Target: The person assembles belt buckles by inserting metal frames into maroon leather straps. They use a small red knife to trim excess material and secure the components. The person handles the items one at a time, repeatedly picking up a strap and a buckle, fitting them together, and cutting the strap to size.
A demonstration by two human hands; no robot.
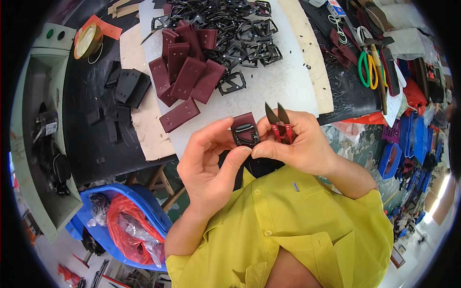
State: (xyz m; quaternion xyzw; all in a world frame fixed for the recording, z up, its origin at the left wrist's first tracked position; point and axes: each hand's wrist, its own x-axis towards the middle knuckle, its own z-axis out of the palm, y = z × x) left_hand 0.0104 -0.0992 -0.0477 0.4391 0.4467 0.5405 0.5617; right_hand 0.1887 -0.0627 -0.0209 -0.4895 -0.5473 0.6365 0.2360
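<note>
Shirt (288,216) lay nearest. Left hand (204,165) pinched the buckle (247,136) and strap (245,118), held between both hands; right hand (305,144) met its edge, fingers curled round snips (282,128). Blades stood apart; I judged a slip could nick strap or finger.

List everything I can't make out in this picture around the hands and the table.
All in the head view:
- Back of the maroon piece with the black buckle: faces away from the camera.
- Handle ends of the red snips: covered by the right hand.
- Lower pieces in the maroon pile: under those on top.
- Far end of the buckle heap: cut off by the top edge.
</note>
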